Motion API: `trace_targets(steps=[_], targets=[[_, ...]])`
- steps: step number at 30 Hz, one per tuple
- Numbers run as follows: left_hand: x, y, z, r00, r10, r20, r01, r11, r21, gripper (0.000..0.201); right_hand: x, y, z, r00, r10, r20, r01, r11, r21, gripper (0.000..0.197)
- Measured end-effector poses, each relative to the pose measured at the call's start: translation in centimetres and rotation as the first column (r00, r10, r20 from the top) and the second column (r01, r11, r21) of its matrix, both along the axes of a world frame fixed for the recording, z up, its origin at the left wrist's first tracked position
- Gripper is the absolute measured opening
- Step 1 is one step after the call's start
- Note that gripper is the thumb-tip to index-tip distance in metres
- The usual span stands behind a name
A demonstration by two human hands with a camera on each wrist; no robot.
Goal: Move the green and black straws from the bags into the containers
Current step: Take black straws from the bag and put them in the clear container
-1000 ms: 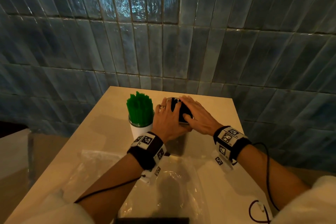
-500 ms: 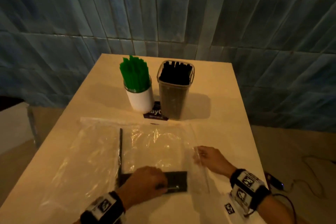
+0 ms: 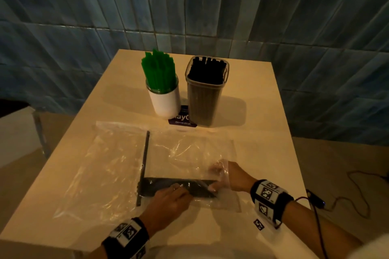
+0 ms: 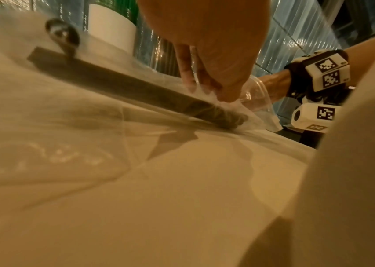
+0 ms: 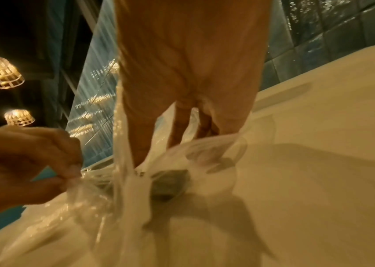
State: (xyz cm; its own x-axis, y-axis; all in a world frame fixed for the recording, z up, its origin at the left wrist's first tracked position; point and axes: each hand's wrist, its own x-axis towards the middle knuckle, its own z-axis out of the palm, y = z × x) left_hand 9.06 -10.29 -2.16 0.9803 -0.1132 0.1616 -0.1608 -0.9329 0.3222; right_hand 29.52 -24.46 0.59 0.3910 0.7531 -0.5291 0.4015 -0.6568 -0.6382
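Green straws (image 3: 159,71) stand in a white cup (image 3: 166,103). Black straws (image 3: 207,69) fill the clear container (image 3: 202,103) to its right. Two clear bags lie in front; the right bag (image 3: 189,151) holds a flat bundle of black straws (image 3: 162,185) near the front edge. One black straw (image 3: 145,162) lies lengthwise between the bags. My left hand (image 3: 179,189) pinches the bag film over the bundle (image 4: 118,84). My right hand (image 3: 213,178) holds the bag's open edge, fingers under the plastic (image 5: 181,126), beside the bundle's end (image 5: 170,184).
The left bag (image 3: 99,166) lies flat and looks empty. A dark printed card (image 3: 182,120) sticks out under the two containers. The pale table (image 3: 259,111) ends at a blue tiled wall (image 3: 210,6). A cable (image 3: 357,191) trails on the floor at the right.
Both hands left the top of the black container and came back to the right bag. Since half a second ago, the right hand moved in to the bag's open end.
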Motion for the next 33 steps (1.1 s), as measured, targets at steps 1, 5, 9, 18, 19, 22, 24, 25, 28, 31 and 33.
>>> trace_targets(steps=[1,5,9,18,19,22,24,25,28,31,33], targets=[[0.1,0.2,0.0,0.999,0.022,0.029,-0.022,1.0,-0.015,0.023,0.1,0.0,0.2,0.999,0.025,-0.026,-0.025,1.0,-0.007,0.063],[0.4,0.3,1.0,0.988,0.093,0.12,-0.082,0.992,-0.095,0.016,0.2,0.5,0.7,0.986,0.161,-0.031,-0.162,0.986,-0.043,0.062],[0.4,0.3,1.0,0.973,0.114,0.202,-0.101,0.992,-0.071,0.011,0.3,0.7,1.1,0.982,0.181,-0.059,-0.182,0.983,-0.02,0.032],[0.1,1.3,0.6,0.995,0.07,-0.069,-0.08,0.987,-0.143,0.012,-0.6,1.2,-0.7,0.894,0.373,0.25,-0.365,0.928,-0.077,0.05],[0.5,1.7,0.7,0.986,0.162,-0.04,-0.167,0.972,-0.168,0.017,-0.7,1.1,-0.9,0.879,0.38,0.289,-0.373,0.924,-0.081,0.047],[1.7,3.9,1.2,0.804,0.592,-0.049,-0.579,0.762,-0.288,0.02,-0.8,0.9,-1.5,0.819,0.431,0.379,-0.424,0.899,-0.108,0.036],[2.3,5.9,1.5,0.601,0.781,-0.17,-0.788,0.544,-0.289,0.042,-0.9,0.8,-1.8,0.784,0.448,0.43,-0.449,0.887,-0.108,0.034],[2.5,6.8,1.6,0.512,0.819,-0.26,-0.85,0.438,-0.293,0.051,-0.9,0.8,-1.9,0.775,0.451,0.442,-0.459,0.883,-0.095,0.036],[2.9,8.7,1.5,0.384,0.824,-0.417,-0.902,0.238,-0.361,0.049,-1.2,0.7,-2.2,0.741,0.472,0.479,-0.508,0.859,-0.06,0.043],[3.2,9.1,2.3,0.399,0.826,-0.399,-0.908,0.294,-0.299,0.025,-1.3,0.6,-2.5,0.744,0.462,0.483,-0.527,0.85,-0.001,0.051],[3.3,9.2,2.3,0.427,0.806,-0.41,-0.898,0.324,-0.298,0.021,-1.1,0.4,-3.0,0.738,0.447,0.505,-0.528,0.849,0.019,0.064]])
